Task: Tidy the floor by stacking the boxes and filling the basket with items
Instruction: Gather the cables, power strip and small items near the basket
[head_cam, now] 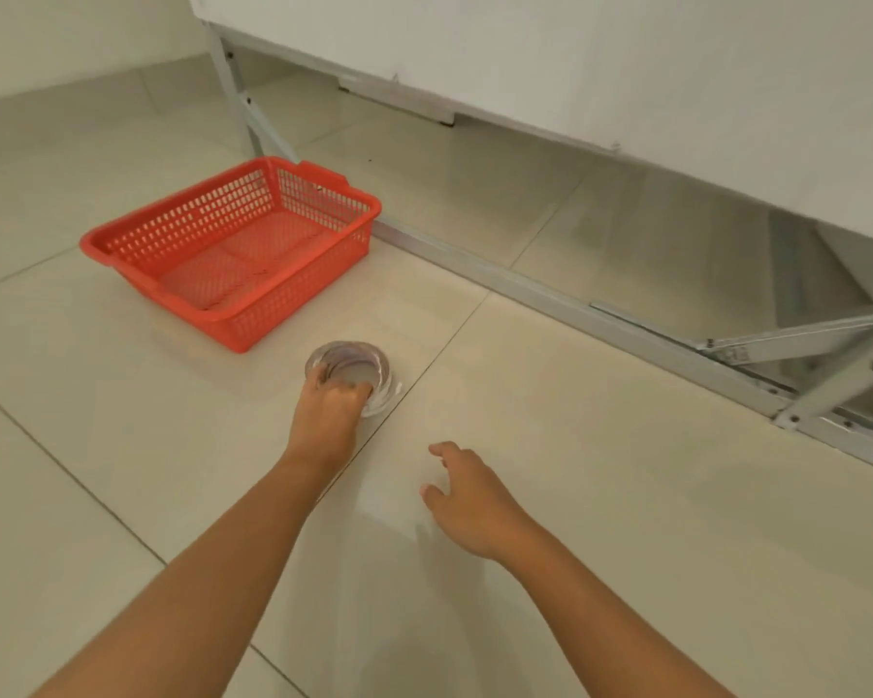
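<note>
A red plastic basket (233,289) with slotted walls sits on the tiled floor at the upper left, and nothing shows inside it. Just in front of it lies a clear roll of tape (369,362) on the floor. My left hand (326,410) reaches onto the roll's near side, fingers curled over its rim and into its hole. My right hand (467,501) hovers low over the bare floor to the right, fingers loosely spread and holding nothing.
A white folding table (575,52) stands along the right and back; its metal leg frame (626,324) runs diagonally across the floor close to the basket. Pale floor tiles (575,496) lie around both hands.
</note>
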A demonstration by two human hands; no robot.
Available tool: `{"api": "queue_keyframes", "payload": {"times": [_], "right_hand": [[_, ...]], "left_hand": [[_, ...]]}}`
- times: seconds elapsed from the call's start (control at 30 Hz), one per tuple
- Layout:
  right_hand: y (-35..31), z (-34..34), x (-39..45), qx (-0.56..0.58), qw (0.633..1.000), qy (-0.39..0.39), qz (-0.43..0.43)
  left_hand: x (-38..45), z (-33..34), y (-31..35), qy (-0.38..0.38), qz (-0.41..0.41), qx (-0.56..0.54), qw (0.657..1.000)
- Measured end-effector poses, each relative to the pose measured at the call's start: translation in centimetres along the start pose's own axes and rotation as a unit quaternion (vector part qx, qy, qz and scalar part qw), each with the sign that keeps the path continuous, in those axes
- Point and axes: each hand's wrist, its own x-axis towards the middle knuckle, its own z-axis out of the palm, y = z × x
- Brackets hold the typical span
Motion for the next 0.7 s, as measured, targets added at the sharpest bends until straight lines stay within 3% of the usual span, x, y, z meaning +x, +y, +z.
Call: {"api": "queue_keyframes", "payload": {"times": [0.17, 0.3, 0.5, 0.7], "right_hand": [[0.6, 1.0, 1.4, -0.084, 0.996, -0.029, -0.006], [2.5, 0.2, -0.1, -0.115, 0.993, -0.035, -0.017], [7.0, -6.0, -7.6, -0.185, 0.982, 0.021, -0.018], [15.6, -12.1, -22.0, -0.247, 0.963, 0.081, 0.07]], "left_hand": [[0.1, 1.7, -0.8, -0.033, -0.048, 0.013, 0.998], [-0.1, 1.3, 1.5, 0.004, -0.049, -0.053, 0.997], [0.0, -1.2, 13.0, -0.059, 0.152, -0.115, 0.98], [-3.3, -5.2, 29.4, -0.112, 0.39, -0.15, 0.901]]}}
